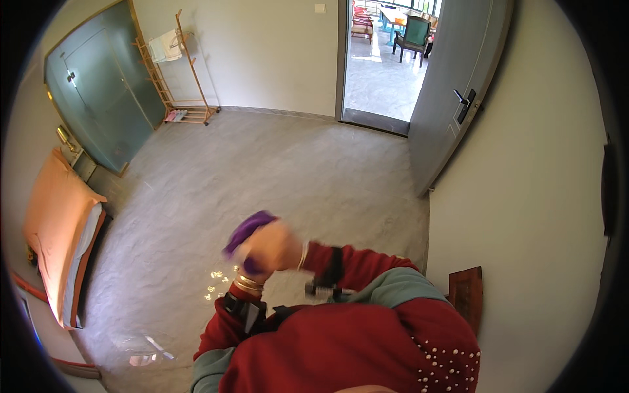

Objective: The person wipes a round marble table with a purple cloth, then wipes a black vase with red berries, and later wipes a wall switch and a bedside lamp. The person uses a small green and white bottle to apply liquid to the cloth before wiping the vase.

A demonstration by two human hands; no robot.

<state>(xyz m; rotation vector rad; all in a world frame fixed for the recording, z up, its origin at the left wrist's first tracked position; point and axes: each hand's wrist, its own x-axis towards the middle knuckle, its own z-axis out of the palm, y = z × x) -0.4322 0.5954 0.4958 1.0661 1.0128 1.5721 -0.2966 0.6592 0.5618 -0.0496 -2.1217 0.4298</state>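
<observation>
A purple cloth [249, 231] is bunched up in front of my body, above the floor. My right hand [279, 244] is closed over it, blurred by motion, with a bracelet at the wrist. Close below, my left hand [254, 276] meets the right one and grips the lower part of the same cloth; its fingers are largely hidden. Gold-coloured bangles circle the left wrist. Black straps with small devices sit on both forearms, over red sleeves.
Grey marble-look floor [275, 167] spreads ahead. A bed with an orange cover [64, 231] stands at left, near a frosted glass door [105, 83]. A wooden clothes rack [196, 81] is by the far wall. The grey door [454, 64] stands ajar; a wooden piece of furniture [466, 294] is at right.
</observation>
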